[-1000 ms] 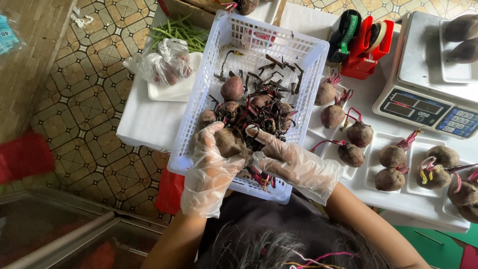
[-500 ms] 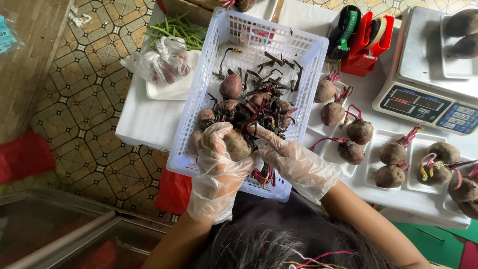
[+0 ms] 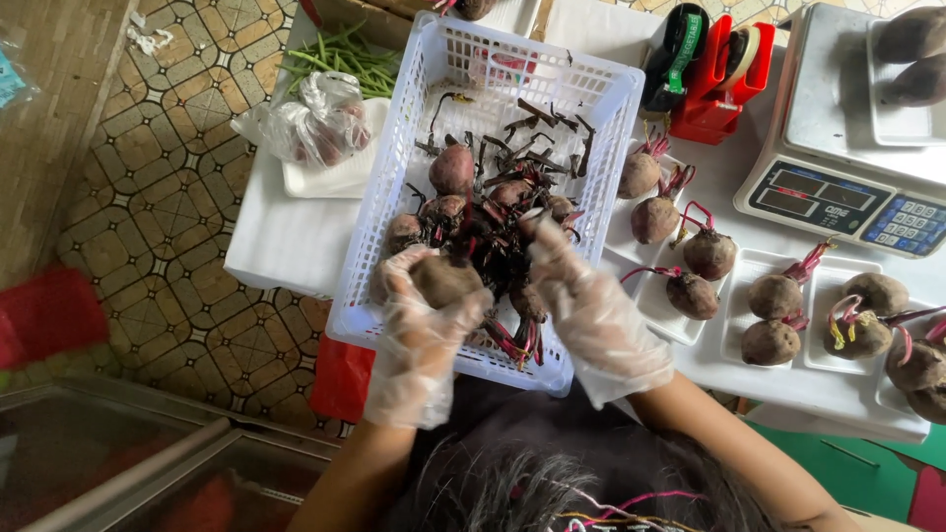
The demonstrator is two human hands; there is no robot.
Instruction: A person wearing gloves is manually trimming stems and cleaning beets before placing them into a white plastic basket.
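My left hand (image 3: 426, 325) has closed tighter around a beetroot (image 3: 443, 281) since a moment ago, lifting it at the near left of the white basket (image 3: 414, 148). My right hand (image 3: 591, 310) is half open, fingers in the pile just right of it.

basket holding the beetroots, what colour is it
White, a plastic lattice basket, clearest in the head view.

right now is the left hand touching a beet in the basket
Touching. The head view shows the gloved left hand with its fingers wrapped around a beet at the near end of the white basket.
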